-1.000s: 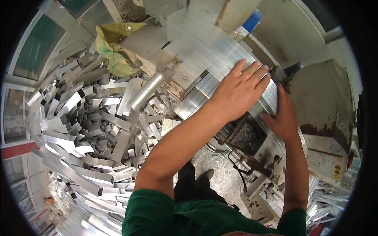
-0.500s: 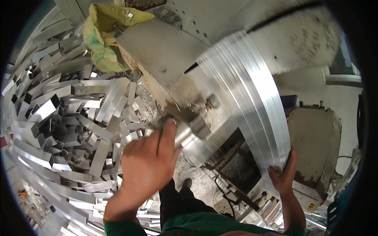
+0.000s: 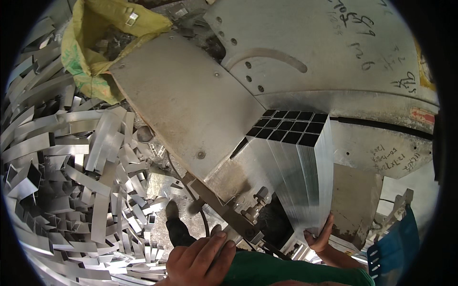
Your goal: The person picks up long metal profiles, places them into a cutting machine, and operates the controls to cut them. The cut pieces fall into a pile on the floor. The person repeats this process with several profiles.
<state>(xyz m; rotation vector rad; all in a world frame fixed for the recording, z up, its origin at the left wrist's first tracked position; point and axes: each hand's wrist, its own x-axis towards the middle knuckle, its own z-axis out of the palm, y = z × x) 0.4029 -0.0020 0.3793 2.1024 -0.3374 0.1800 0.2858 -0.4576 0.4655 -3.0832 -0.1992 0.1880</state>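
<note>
A bundle of square aluminium tubes (image 3: 312, 176) lies across the machine table, its dark hollow ends facing the slotted metal plate. My right hand (image 3: 322, 236) grips the bundle's near end, thumb on one side and fingers along the other. Close to my body, my left hand (image 3: 202, 260) curls its fingers over a pale rounded metal bar (image 3: 231, 234), part of which the hand covers. Just beyond that bar sits a metal clamp fitting (image 3: 253, 209) with a screw, at the edge of the machine table (image 3: 229, 178).
Many cut tube offcuts (image 3: 100, 209) pile up on the left. A yellow woven sack (image 3: 88, 47) stands at the far left. Flat metal plates (image 3: 176, 90) cover the machine, with a dark slot (image 3: 381, 126) running right. A blue plastic piece (image 3: 393, 243) is at lower right.
The view has shifted, and the tubes' hollow ends now show. My left hand has come down and nearer my body with the bar. My right hand still holds the bundle's near end.
</note>
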